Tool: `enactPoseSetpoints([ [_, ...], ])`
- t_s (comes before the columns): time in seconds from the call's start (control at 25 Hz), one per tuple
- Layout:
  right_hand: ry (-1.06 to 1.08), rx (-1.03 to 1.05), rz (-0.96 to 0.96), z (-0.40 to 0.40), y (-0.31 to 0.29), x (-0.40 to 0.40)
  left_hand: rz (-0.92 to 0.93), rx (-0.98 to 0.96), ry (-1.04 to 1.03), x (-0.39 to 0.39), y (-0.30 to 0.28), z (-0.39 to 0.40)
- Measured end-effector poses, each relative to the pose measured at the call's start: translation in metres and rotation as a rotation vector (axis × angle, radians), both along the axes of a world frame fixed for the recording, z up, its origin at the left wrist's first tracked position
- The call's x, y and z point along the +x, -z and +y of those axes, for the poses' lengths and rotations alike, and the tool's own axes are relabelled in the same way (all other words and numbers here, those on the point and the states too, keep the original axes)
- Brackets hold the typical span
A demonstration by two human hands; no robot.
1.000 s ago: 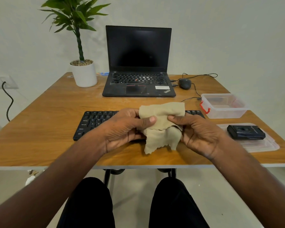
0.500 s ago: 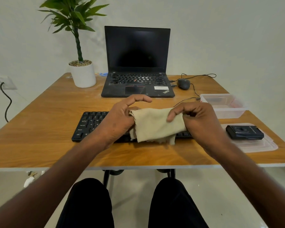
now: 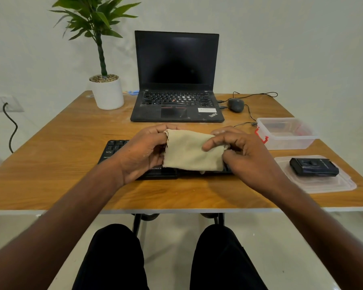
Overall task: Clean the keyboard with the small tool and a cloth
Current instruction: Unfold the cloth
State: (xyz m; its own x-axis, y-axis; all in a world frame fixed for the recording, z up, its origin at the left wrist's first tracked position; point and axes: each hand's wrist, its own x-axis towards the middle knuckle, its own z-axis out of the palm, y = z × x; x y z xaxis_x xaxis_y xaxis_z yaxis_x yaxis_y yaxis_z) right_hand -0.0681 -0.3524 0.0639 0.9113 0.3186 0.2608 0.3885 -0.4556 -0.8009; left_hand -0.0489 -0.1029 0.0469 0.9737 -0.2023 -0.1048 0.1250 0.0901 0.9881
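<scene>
A beige cloth, folded into a rough rectangle, is held over the middle of a black keyboard near the table's front. My left hand pinches the cloth's left edge. My right hand grips its right edge, fingers curled over the top. Both hands and the cloth hide most of the keyboard; only its left end and front strip show. A small black tool case lies on a clear plastic lid to the right.
An open black laptop stands behind the keyboard. A potted plant is at the back left, a wired mouse at the back right. A clear plastic box with a red clasp sits right of the keyboard. Wooden table.
The cloth went from hanging loosely between both hands to a tighter fold held flatter over the keyboard. Both hands moved forward over the keys.
</scene>
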Motion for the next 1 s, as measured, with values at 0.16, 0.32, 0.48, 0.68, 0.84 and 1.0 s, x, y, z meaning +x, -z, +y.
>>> enactPoseSetpoints([
  [0.16, 0.063, -0.013, -0.1, 0.0, 0.0, -0.001, 0.03, -0.102, 0.148, -0.004, 0.002, 0.001],
  [0.32, 0.093, -0.078, -0.151, 0.001, 0.007, 0.002, -0.208, 0.188, 0.073, -0.008, 0.001, -0.011],
  [0.48, 0.072, -0.116, -0.008, 0.0, 0.005, 0.003, -0.359, 0.217, 0.047, -0.008, 0.004, -0.007],
  [0.68, -0.038, 0.035, 0.137, 0.004, 0.013, 0.002, -0.361, 0.19, 0.123, -0.011, 0.002, -0.013],
  [0.84, -0.034, 0.123, 0.162, 0.006, 0.016, 0.0, -0.357, 0.203, 0.082, -0.01, 0.0, -0.015],
  [1.0, -0.071, 0.299, 0.285, 0.016, 0.019, -0.007, -0.381, 0.257, 0.061, -0.012, -0.001, -0.015],
])
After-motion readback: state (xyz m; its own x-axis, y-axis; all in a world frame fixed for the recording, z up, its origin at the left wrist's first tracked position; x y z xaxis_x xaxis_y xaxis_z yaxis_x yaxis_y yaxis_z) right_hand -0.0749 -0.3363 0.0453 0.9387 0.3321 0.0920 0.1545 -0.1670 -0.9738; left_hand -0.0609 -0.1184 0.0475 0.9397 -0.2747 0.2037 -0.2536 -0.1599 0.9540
